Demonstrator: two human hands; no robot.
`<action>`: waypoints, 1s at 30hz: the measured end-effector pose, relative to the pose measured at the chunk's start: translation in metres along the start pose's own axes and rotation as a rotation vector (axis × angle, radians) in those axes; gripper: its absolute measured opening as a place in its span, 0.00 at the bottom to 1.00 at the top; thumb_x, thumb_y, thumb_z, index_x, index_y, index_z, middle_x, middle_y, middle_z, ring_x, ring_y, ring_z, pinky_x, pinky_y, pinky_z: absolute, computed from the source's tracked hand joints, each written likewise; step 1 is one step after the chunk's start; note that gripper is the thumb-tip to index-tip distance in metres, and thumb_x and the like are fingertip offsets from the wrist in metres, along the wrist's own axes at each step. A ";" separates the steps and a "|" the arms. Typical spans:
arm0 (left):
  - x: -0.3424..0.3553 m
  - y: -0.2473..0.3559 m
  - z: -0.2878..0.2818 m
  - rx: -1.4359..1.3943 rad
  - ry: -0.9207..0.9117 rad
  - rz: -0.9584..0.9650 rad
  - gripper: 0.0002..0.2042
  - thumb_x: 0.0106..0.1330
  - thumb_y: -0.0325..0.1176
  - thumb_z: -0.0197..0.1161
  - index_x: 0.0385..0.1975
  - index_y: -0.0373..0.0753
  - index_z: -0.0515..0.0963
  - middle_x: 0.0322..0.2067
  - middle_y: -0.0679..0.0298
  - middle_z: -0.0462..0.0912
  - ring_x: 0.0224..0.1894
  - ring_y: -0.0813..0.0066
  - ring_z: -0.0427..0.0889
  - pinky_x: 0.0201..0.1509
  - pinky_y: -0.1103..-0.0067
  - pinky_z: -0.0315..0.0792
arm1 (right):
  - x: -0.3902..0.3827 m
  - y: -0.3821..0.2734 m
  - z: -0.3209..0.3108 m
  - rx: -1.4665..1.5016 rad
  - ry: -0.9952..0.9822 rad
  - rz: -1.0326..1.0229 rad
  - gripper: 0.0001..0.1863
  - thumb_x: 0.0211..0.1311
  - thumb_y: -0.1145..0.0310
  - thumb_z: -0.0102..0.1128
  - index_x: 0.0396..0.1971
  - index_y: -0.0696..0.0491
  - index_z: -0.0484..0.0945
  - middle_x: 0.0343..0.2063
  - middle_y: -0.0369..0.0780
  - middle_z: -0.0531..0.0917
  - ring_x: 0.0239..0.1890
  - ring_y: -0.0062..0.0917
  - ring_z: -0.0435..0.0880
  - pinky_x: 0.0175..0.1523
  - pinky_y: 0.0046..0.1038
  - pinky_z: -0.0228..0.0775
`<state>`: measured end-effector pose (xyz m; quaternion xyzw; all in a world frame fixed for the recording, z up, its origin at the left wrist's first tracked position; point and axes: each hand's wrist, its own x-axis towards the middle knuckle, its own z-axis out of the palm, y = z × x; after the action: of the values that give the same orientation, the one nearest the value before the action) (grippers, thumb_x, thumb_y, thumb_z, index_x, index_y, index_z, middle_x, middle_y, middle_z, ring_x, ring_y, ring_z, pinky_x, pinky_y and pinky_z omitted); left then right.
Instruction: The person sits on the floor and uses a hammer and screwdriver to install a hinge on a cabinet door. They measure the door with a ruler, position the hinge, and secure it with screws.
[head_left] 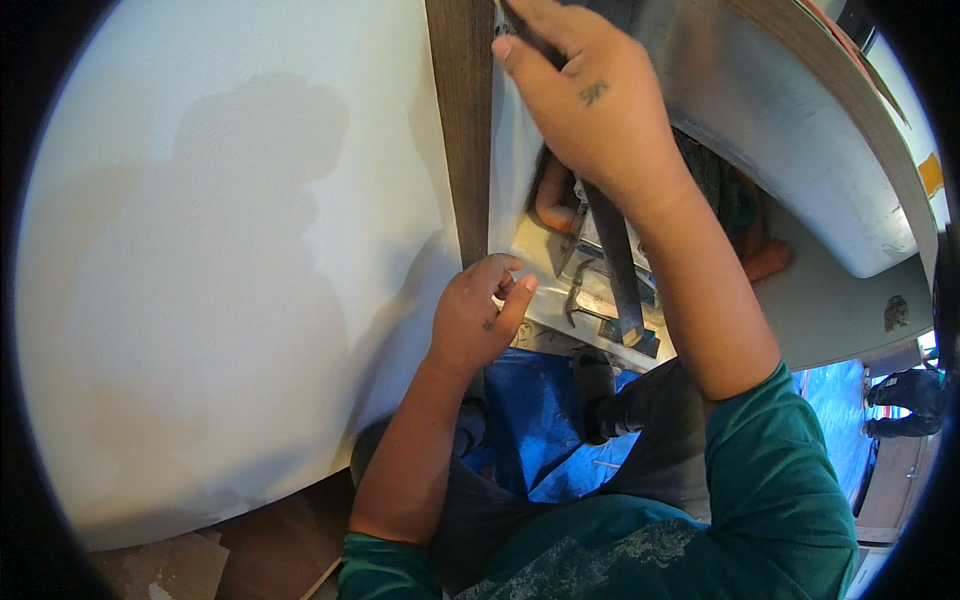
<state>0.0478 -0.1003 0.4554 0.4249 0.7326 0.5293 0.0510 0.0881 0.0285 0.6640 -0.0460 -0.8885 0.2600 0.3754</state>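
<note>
My right hand is raised at the top, closed around a long dark strip. The strip runs down past my wrist, and its lower end shows a pale, wood-coloured face. Lower down, my left hand is beside the bottom part of a brown wooden upright. Its fingers are loosely curled, with thumb and forefinger apart and nothing visible between them. A claw hammer lies on the lit surface between my hands, close to the strip's lower end.
A large white panel fills the left. A curved metal surface hangs at the right. Bare limbs show in the dark opening beneath it. Blue sheeting covers the floor by my feet. Another person stands far right.
</note>
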 end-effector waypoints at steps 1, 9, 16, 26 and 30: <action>0.000 0.001 -0.001 0.002 0.002 -0.004 0.12 0.62 0.35 0.64 0.37 0.32 0.78 0.24 0.58 0.79 0.28 0.70 0.79 0.37 0.76 0.74 | -0.002 0.002 0.003 -0.006 -0.001 -0.022 0.24 0.63 0.69 0.55 0.60 0.55 0.69 0.26 0.45 0.77 0.30 0.33 0.77 0.38 0.32 0.70; 0.003 -0.008 0.002 -0.092 0.011 -0.030 0.11 0.64 0.36 0.63 0.35 0.33 0.77 0.25 0.60 0.80 0.28 0.75 0.77 0.37 0.78 0.72 | -0.044 0.060 0.055 0.202 0.100 -0.104 0.27 0.59 0.66 0.60 0.59 0.53 0.70 0.32 0.50 0.79 0.32 0.39 0.80 0.40 0.34 0.72; 0.001 -0.011 0.005 -0.142 0.010 -0.004 0.11 0.65 0.36 0.61 0.35 0.32 0.77 0.26 0.61 0.81 0.29 0.78 0.77 0.38 0.79 0.72 | -0.023 0.038 0.021 0.626 0.024 0.158 0.24 0.71 0.61 0.51 0.63 0.54 0.67 0.34 0.34 0.77 0.26 0.13 0.72 0.32 0.17 0.67; 0.002 -0.016 0.006 -0.131 0.014 0.000 0.12 0.66 0.36 0.60 0.34 0.32 0.77 0.24 0.61 0.80 0.26 0.78 0.76 0.34 0.79 0.71 | 0.020 0.041 0.017 0.307 0.147 -0.167 0.18 0.69 0.65 0.49 0.54 0.57 0.73 0.25 0.38 0.76 0.25 0.20 0.74 0.33 0.22 0.68; 0.000 -0.018 0.004 -0.158 0.007 -0.022 0.11 0.67 0.36 0.59 0.33 0.32 0.76 0.23 0.62 0.80 0.26 0.78 0.76 0.33 0.78 0.71 | 0.026 0.021 0.010 0.481 0.059 -0.009 0.14 0.70 0.68 0.48 0.50 0.57 0.74 0.25 0.34 0.72 0.26 0.17 0.72 0.35 0.21 0.69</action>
<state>0.0396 -0.0987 0.4395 0.4098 0.6933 0.5864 0.0876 0.0604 0.0495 0.6647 0.0413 -0.7897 0.4610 0.4027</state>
